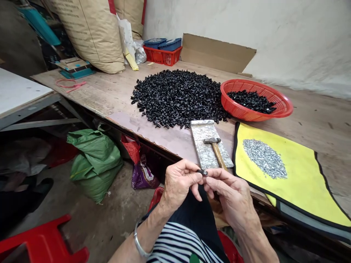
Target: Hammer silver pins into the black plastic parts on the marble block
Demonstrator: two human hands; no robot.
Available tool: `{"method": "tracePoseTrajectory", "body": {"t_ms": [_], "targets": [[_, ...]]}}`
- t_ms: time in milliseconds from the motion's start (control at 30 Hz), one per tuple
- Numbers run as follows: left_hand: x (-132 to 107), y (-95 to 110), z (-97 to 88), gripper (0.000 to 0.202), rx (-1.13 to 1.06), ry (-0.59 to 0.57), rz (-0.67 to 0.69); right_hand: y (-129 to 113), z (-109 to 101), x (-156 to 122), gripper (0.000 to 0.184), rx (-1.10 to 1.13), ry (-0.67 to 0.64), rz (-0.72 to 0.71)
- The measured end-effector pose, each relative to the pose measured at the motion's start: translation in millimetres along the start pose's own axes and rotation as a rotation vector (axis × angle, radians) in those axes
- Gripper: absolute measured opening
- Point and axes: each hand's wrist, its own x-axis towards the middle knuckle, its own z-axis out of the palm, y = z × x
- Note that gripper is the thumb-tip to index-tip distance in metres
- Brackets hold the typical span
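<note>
Between my fingertips, in front of the table edge, is a small black part (202, 172) with a silvery ring on its end. My left hand (179, 182) pinches it from one side. My right hand (233, 193) is closed at the other side, thumb and finger at the ringed end. Just beyond my hands, a hammer (216, 149) with a wooden handle lies on a worn whitish board (201, 146). To the right, a yellow cloth (298, 171) with black edging bears a spread of tiny silvery metal pieces (264, 158).
A large heap of black parts (181, 96) covers the middle of the table. A red basket (285, 106) beside it holds more. Behind stand big sacks (93, 33) and a red crate (164, 56). A green sack (93, 164) and red stool (41, 241) are on the floor.
</note>
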Motion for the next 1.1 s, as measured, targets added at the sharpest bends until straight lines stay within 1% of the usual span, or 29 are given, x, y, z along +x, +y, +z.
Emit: {"method": "tracePoseTrajectory", "body": {"t_ms": [133, 233, 333, 400, 533, 600, 733, 900, 967, 1033, 1067, 1100], "targets": [[2.3, 1.3, -1.7, 0.016, -0.152, 0.017, -0.161, -2.2, 1.8, 0.6, 0.019, 0.088, -0.003, 0.106], [4.3, 2.8, -4.3, 0.019, -0.194, 0.024, -0.210, -3.9, 3.8, 0.5, 0.020, 0.147, 0.003, 0.151], [5.0, 3.6, -4.7, 0.020, -0.182, 0.041, -0.215, -4.6, 5.4, 1.8, 0.022, 0.159, -0.009, 0.163], [4.3, 3.4, -2.5, 0.018, -0.135, 0.054, -0.191, -4.4, 6.1, 3.7, 0.025, 0.132, -0.024, 0.166], [1.3, 0.3, 3.7, 0.010, 0.063, 0.079, -0.086, -4.5, 5.0, 10.1, 0.029, -0.011, -0.017, 0.147], [1.4, -2.5, 4.7, 0.009, 0.112, 0.085, -0.079, -5.9, 2.8, 14.6, 0.029, -0.081, -0.052, 0.139], [6.8, -8.0, 3.0, 0.012, 0.021, 0.080, -0.140, -8.8, -2.2, 22.6, 0.032, -0.115, -0.171, 0.176], [11.7, -11.8, 1.5, 0.014, -0.005, 0.092, -0.120, -6.8, -6.2, 29.9, 0.030, -0.107, -0.223, 0.251], [11.9, -12.6, 1.6, 0.013, 0.007, 0.075, -0.125, -14.6, -12.9, 39.5, 0.029, -0.158, -0.264, 0.287], [12.3, -12.4, 2.2, 0.022, 0.039, 0.077, -0.118, -34.8, -26.1, 58.4, 0.030, -0.243, -0.229, 0.263], [12.8, -11.9, 2.6, 0.028, 0.064, 0.090, -0.109, -49.6, -35.2, 71.3, 0.030, -0.292, -0.165, 0.212], [13.4, -11.2, 2.9, 0.031, 0.093, 0.108, -0.102, -66.7, -45.4, 85.8, 0.028, -0.335, -0.038, 0.114]]}}
